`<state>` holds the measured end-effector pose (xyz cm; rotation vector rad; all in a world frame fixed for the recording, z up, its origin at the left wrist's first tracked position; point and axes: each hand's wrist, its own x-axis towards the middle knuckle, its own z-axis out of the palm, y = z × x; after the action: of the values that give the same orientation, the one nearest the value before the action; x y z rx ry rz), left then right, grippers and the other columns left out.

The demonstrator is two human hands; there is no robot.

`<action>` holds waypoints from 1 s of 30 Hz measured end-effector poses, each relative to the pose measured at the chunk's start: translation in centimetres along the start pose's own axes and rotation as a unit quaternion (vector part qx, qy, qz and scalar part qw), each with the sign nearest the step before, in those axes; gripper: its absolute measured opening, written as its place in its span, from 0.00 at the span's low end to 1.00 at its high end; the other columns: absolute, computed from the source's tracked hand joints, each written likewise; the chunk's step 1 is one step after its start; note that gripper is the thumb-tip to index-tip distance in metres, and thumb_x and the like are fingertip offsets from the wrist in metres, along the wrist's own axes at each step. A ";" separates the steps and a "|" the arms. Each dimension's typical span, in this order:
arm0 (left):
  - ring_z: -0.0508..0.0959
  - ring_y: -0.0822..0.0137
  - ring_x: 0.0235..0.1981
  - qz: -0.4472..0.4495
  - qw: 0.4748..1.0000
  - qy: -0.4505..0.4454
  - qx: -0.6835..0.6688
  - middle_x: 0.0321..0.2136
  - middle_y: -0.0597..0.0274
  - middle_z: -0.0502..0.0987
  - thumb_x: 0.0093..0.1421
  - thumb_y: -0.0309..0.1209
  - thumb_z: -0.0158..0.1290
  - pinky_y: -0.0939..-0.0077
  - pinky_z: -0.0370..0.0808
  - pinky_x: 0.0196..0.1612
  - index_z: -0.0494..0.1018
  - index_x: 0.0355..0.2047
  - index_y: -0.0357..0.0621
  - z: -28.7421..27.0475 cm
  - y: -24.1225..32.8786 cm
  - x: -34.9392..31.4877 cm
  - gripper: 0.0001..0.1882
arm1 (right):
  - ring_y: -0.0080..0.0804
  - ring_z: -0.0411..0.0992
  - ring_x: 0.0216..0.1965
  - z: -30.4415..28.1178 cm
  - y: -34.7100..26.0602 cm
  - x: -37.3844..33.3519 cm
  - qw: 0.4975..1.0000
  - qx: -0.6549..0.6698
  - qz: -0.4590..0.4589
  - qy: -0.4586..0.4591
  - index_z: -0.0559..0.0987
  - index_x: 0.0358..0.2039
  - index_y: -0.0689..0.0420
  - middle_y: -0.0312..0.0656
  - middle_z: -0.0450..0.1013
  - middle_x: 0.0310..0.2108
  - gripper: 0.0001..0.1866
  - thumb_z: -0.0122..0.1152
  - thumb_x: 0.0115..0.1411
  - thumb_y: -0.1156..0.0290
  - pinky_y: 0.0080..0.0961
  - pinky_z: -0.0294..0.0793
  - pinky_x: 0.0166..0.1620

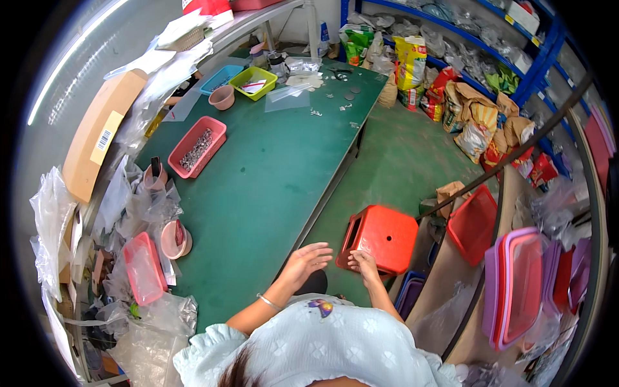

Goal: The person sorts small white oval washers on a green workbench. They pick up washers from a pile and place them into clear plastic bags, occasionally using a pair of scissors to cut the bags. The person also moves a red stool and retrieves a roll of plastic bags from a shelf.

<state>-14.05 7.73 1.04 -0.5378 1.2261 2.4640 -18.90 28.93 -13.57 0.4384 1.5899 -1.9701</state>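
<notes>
My left hand (305, 264) is held over the table's near right edge, fingers stretched out and nothing in them. A silvery bangle (269, 302) circles that wrist. Close by on the right, my right hand (363, 266) hovers in front of a red plastic stool (390, 235), its fingers loosely bent and apart, with no object visible in them. Whether it touches the stool I cannot tell. The stool, which has a round hole in its seat, stands on the floor beside the green-topped table (258, 200).
On the table are a pink tray of small metal parts (197, 148), a yellow-green basket (253, 82), a blue tray (220, 79) and a pink bucket (176, 239). Plastic bags crowd the left edge. Shelving with stacked trays (512, 290) stands right; filled sacks (477, 122) lie at far right.
</notes>
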 end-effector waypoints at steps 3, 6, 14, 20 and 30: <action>0.74 0.62 0.43 0.006 0.990 0.040 -0.136 0.42 0.50 0.72 0.59 0.26 0.45 0.73 0.71 0.45 0.65 0.48 0.33 -2.6 1.3 2.3 0.17 | 0.19 0.70 0.24 0.7 -1.8 5.0 1.000 -0.018 0.019 -0.008 0.75 0.36 0.57 0.34 0.73 0.27 0.09 0.48 0.60 0.69 0.14 0.68 0.28; 0.74 0.61 0.42 0.020 0.980 0.087 -0.176 0.40 0.49 0.73 0.58 0.25 0.45 0.73 0.72 0.44 0.65 0.47 0.31 -4.3 3.0 5.0 0.16 | 0.22 0.71 0.24 1.5 -3.7 9.6 0.999 -0.052 -0.003 -0.003 0.75 0.36 0.58 0.36 0.73 0.27 0.09 0.48 0.60 0.69 0.17 0.70 0.27; 0.74 0.66 0.36 0.071 0.959 0.136 -0.239 0.36 0.54 0.73 0.57 0.24 0.47 0.76 0.71 0.40 0.69 0.42 0.34 -6.7 7.0 11.5 0.13 | 0.21 0.70 0.23 2.3 -10.8 20.0 0.979 -0.192 -0.056 0.036 0.74 0.35 0.59 0.36 0.72 0.26 0.08 0.48 0.60 0.71 0.18 0.69 0.26; 0.72 0.69 0.36 0.103 0.958 0.187 -0.192 0.36 0.58 0.73 0.56 0.24 0.48 0.77 0.71 0.40 0.66 0.45 0.36 -8.2 8.2 18.8 0.15 | 0.21 0.68 0.22 2.0 -20.3 32.7 0.943 -0.254 -0.211 0.048 0.74 0.33 0.63 0.36 0.72 0.22 0.06 0.52 0.56 0.75 0.20 0.70 0.26; 0.73 0.67 0.34 0.305 0.839 0.390 0.227 0.35 0.57 0.74 0.52 0.19 0.49 0.77 0.70 0.36 0.67 0.44 0.34 -2.7 11.4 49.8 0.17 | 0.43 0.68 0.36 5.2 -37.3 53.5 0.730 -0.516 -0.444 -0.061 0.73 0.37 0.60 0.44 0.66 0.37 0.14 0.58 0.47 0.78 0.34 0.68 0.38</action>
<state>-62.15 5.35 -16.20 -1.2293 2.5635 2.2791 -83.27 17.20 -13.96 -1.0506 2.7286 -1.1503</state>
